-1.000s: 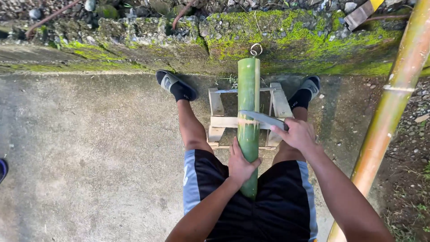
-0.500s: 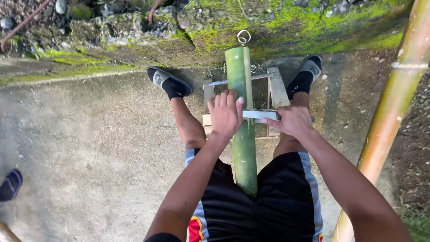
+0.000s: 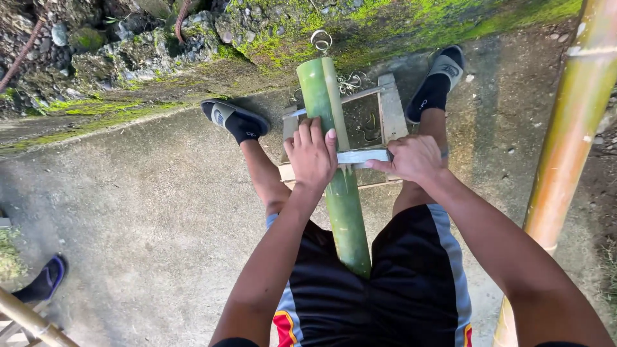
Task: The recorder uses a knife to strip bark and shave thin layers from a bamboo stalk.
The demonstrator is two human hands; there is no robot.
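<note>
A green bamboo pole (image 3: 337, 186) lies lengthwise between my legs, its far end resting on a small wooden frame (image 3: 389, 106). A flat metal blade (image 3: 360, 156) crosses the pole. My right hand (image 3: 414, 157) grips the blade's handle end to the right of the pole. My left hand (image 3: 313, 154) lies flat, fingers together, pressing down on the blade's other end and the pole. I sit with black shorts, socks and slide sandals (image 3: 234, 119) on both feet.
A mossy stone wall (image 3: 257, 32) runs across the back with a metal ring (image 3: 320, 40) beside the pole's far end. A thick yellow-green bamboo stem (image 3: 569, 141) stands at the right. Another person's blue shoe (image 3: 45, 277) shows at the left edge on the concrete floor (image 3: 141, 218).
My left hand left the lower part of the pole, rose, and came down flat on the blade. My right hand stayed on the handle. The view shifted slightly.
</note>
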